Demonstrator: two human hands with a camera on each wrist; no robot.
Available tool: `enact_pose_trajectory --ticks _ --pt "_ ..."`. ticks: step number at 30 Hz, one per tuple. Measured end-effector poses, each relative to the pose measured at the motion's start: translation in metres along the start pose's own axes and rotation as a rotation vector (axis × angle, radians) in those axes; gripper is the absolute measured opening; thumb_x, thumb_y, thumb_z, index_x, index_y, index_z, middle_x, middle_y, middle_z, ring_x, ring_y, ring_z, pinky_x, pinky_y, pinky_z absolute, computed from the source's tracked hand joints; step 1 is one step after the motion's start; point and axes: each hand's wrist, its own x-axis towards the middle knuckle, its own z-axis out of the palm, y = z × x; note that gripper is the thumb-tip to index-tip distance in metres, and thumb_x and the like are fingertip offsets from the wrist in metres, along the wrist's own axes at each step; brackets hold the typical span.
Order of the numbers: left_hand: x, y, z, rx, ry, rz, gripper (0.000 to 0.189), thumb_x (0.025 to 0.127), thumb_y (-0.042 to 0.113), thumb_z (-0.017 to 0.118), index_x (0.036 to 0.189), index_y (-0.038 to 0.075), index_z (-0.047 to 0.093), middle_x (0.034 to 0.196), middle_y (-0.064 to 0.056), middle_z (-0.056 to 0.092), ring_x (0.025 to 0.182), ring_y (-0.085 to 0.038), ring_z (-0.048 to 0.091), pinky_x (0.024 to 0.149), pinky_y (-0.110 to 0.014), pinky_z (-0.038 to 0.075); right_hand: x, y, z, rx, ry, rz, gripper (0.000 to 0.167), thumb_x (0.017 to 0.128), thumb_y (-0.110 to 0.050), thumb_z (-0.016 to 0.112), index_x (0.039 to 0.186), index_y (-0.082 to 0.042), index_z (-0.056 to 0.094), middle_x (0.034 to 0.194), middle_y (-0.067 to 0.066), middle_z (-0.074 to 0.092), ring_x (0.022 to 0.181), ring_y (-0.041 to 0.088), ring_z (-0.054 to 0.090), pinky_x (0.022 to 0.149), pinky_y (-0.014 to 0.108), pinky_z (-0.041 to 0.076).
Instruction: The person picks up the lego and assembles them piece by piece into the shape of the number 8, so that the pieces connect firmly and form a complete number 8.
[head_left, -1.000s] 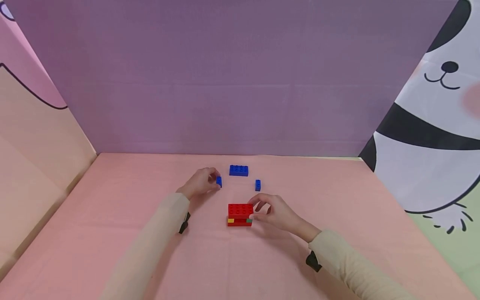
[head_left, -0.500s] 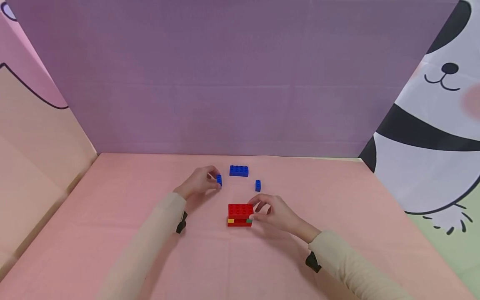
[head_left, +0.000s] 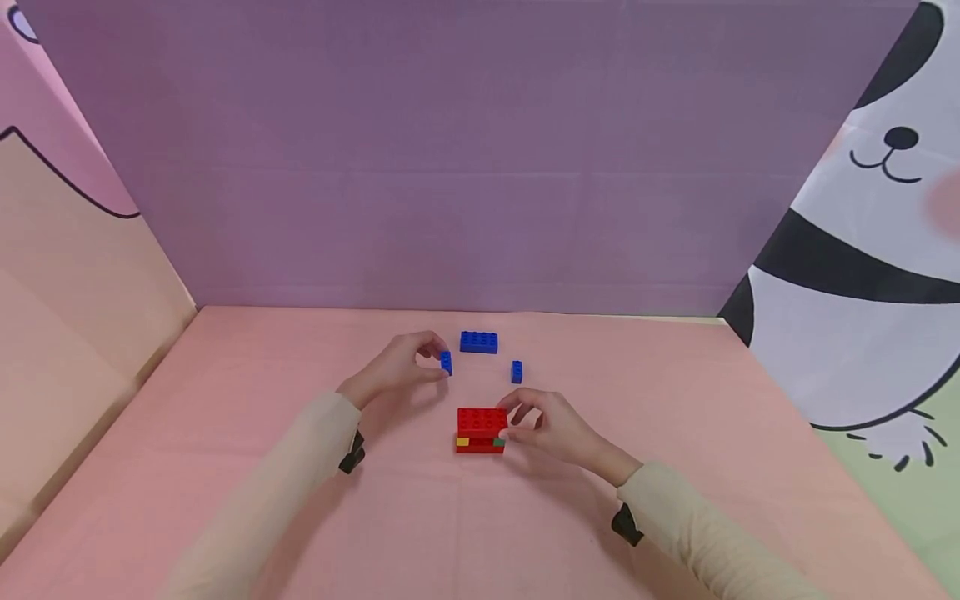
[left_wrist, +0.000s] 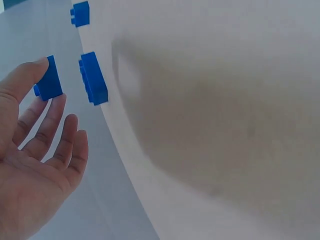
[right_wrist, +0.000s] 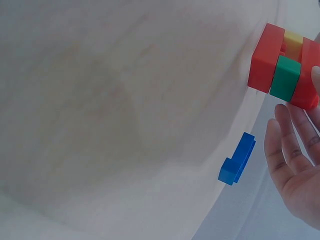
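Observation:
My left hand (head_left: 401,364) pinches a small blue brick (head_left: 446,362) between thumb and fingertips. In the left wrist view that blue brick (left_wrist: 50,82) appears held up off the table. My right hand (head_left: 551,427) holds the right end of a stack of toy bricks (head_left: 480,422), thumb in front and fingers behind. The stack has a red brick on top, a red one below, and a yellow and a green brick between them with a gap. From the right wrist, the green brick (right_wrist: 286,78) shows at the stack's near end; part of the hand is cut off there.
Behind the stack lie a larger blue brick (head_left: 478,342) and another small blue brick (head_left: 517,372), farther right. The pink tabletop (head_left: 712,400) ends at a purple wall panel (head_left: 480,167); printed panels flank both sides.
My left hand has risen a little with the small blue brick, then shifted slightly right. The left forearm has swung outward to the left. My right hand and the stack stay in place.

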Motion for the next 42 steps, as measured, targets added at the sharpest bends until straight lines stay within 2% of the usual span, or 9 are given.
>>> enact_pose_trajectory --ticks 7,14,21,29,35,42 --pt "-0.011 0.011 0.004 0.004 -0.027 0.026 0.032 0.078 0.022 0.072 0.105 0.013 0.058 0.103 -0.002 0.060 0.106 -0.027 0.053 0.091 -0.041 0.046 0.000 0.000 0.000 0.004 -0.005 0.006 0.031 0.079 -0.021 0.071 0.107 -0.010 0.060 0.102 0.006 0.064 0.087 0.020 0.060 0.064 0.027 0.052" --pt "-0.020 0.019 0.007 0.008 -0.041 0.041 0.032 0.078 0.025 0.073 0.105 0.015 0.058 0.101 0.001 0.060 0.104 -0.023 0.055 0.089 -0.040 0.047 0.000 0.002 0.000 0.004 -0.007 0.005 0.032 0.080 -0.022 0.070 0.107 -0.011 0.060 0.103 0.007 0.064 0.088 0.021 0.060 0.064 0.027 0.052" --pt "-0.031 0.029 0.008 0.017 -0.068 0.101 0.030 0.078 0.025 0.072 0.103 0.016 0.058 0.100 0.003 0.061 0.104 -0.026 0.055 0.089 -0.044 0.046 -0.001 0.002 -0.001 0.006 0.001 0.021 0.032 0.079 -0.021 0.071 0.108 -0.012 0.060 0.103 0.006 0.064 0.088 0.022 0.061 0.065 0.028 0.052" --pt "-0.044 0.040 0.010 0.023 -0.094 0.155 0.031 0.078 0.023 0.072 0.104 0.017 0.058 0.100 0.005 0.061 0.102 -0.022 0.056 0.090 -0.043 0.046 -0.002 0.002 0.000 0.007 -0.001 0.009 0.032 0.080 -0.022 0.070 0.108 -0.011 0.060 0.104 0.007 0.064 0.089 0.022 0.061 0.065 0.027 0.052" --pt "-0.051 0.046 0.011 0.023 -0.108 0.157 0.033 0.077 0.025 0.073 0.106 0.016 0.058 0.102 0.004 0.061 0.103 -0.023 0.057 0.091 -0.042 0.046 -0.001 0.002 0.000 0.008 0.000 0.012 0.032 0.080 -0.020 0.070 0.108 -0.011 0.060 0.104 0.007 0.064 0.089 0.022 0.061 0.066 0.026 0.052" --pt "-0.056 0.045 0.014 -0.002 -0.111 0.157 0.032 0.078 0.023 0.073 0.105 0.015 0.058 0.102 0.003 0.061 0.103 -0.024 0.057 0.090 -0.045 0.047 -0.002 0.001 -0.001 0.005 -0.003 0.003 0.031 0.080 -0.021 0.070 0.108 -0.010 0.060 0.103 0.008 0.064 0.088 0.022 0.061 0.064 0.026 0.051"
